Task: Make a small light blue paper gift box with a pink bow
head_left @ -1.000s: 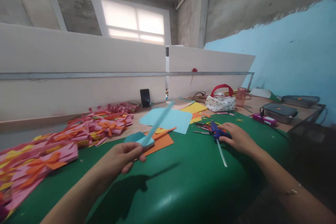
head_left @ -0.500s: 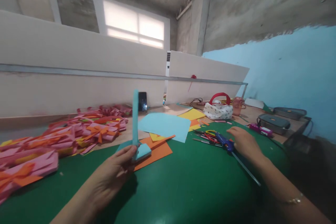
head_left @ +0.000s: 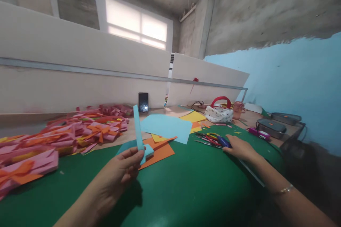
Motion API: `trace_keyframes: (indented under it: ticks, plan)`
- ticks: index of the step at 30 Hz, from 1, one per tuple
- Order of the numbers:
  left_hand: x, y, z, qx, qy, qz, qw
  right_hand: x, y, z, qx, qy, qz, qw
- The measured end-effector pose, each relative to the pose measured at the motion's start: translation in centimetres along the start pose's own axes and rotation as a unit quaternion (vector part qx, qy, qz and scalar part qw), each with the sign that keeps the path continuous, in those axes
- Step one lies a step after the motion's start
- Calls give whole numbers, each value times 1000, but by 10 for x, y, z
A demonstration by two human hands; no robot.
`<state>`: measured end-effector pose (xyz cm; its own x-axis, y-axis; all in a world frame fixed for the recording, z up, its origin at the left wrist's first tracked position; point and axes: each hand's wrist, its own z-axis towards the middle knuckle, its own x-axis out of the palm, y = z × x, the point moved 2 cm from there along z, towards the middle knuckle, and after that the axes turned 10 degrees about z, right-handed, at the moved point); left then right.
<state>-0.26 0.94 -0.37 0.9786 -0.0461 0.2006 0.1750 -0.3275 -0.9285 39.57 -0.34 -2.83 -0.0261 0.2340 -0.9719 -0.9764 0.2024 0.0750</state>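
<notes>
The upright light-blue strip [head_left: 137,124] is thin matt paper, like the orange sheet [head_left: 160,151] and the pink and orange heap [head_left: 80,131]. The bench [head_left: 191,188] has a smooth green cover with a soft gloss. The glue gun [head_left: 223,141] is blue plastic, the pouch [head_left: 220,114] printed cloth, the phone [head_left: 143,102] glossy black, and the wall [head_left: 253,3] rough bare concrete.

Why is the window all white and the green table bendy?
Head view: daylight overexposes the window, so it glares white; the wide lens curves the green table; the left hand, pinching a blue paper strip, casts a soft shadow; the right corner blurs dark.
</notes>
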Motion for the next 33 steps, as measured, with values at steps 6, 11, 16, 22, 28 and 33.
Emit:
trace_keyframes:
  ticks: [6, 11, 16, 22, 28, 33]
  plan:
    - [1, 0, -3, 13, -9, 11, 1000, -8, -40, 8, 42, -25, 20, 999]
    - [2, 3, -1, 16, -1, 21, 1000, -15, -30, 11, 23, -57, 38, 997]
    - [-1, 6, 4, 11, 17, 34, 999, 5, 16, 17, -110, 8, 118, 987]
    - [-2, 7, 6, 10, 11, 28, 999, 17, 18, 25, -93, -6, 174, 980]
    - [-1, 7, 4, 9, 22, 30, 999, 22, 11, 32, -53, -26, 207, 977]
    - [-1, 6, 2, 12, 10, 19, 1000, 26, 6, 40, 16, -33, 227, 973]
